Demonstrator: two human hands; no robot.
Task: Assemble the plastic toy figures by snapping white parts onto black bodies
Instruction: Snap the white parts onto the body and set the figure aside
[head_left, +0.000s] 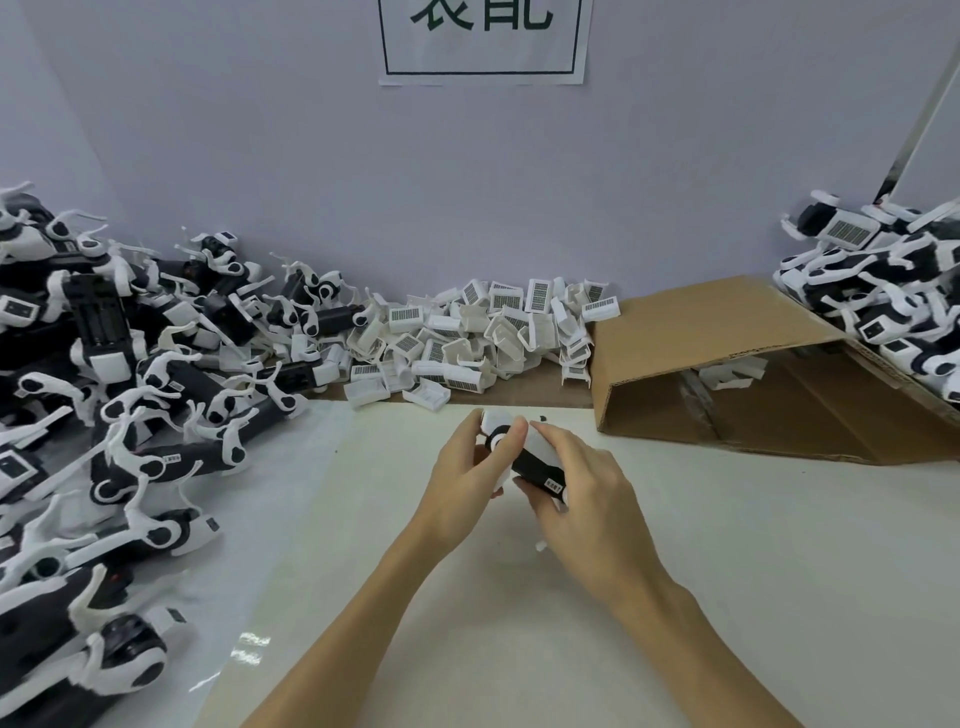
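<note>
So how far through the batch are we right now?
Done: a heap of assembled black-and-white plastic figures sits at far right. In hand: the left hand and right hand both grip one black toy body, with a white part at its top end. Left: a large pile of black bodies with white legs at left, and loose white grille-patterned clips by the wall.
</note>
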